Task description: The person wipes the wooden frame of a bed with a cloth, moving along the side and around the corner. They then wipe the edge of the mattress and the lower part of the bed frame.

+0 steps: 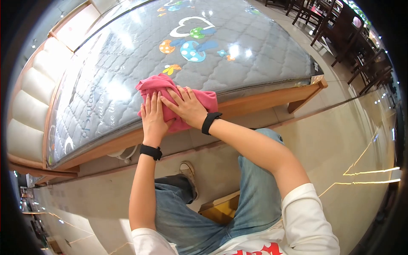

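A crumpled pink cloth [207,100] lies at the near edge of a grey quilted mattress [255,55], which has a glossy clear cover and printed mushrooms. My left hand [154,117] rests on the left part of the cloth, its fingers spread and pointing away from me. Beside it, my right hand [187,105] lies on the cloth with fingers apart, angled toward the left. Both palms face down, and the hands are close together. Black bands circle both wrists. Part of the cloth is hidden beneath the hands.
A wooden bed frame [255,103] runs under the mattress, with a cream padded headboard [32,104] at left. Dark chairs [344,32] stand at the upper right. Below me are a yellow-brown seat [221,208] and a glossy tiled floor [314,140].
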Motion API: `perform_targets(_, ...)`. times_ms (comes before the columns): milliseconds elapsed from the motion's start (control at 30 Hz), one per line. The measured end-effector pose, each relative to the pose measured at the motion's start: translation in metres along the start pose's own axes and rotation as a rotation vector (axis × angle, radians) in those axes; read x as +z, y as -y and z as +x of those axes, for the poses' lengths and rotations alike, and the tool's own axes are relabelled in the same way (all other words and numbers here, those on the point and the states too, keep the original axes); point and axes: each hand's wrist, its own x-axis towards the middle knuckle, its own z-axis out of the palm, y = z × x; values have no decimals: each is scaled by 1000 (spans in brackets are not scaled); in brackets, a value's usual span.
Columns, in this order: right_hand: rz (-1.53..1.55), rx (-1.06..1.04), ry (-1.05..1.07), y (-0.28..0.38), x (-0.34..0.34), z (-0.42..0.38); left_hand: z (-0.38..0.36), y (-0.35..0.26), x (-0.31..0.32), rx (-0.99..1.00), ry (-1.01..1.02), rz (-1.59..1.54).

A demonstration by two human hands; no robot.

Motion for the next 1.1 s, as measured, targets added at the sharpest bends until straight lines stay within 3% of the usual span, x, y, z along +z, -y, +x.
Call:
perform_targets(567,-33,-59,-12,-19,-2,-18,18,-21,11,199,-104,-46)
perform_targets(1100,-169,33,100,-77,-39,-62,51,-92,25,281,-53,-55)
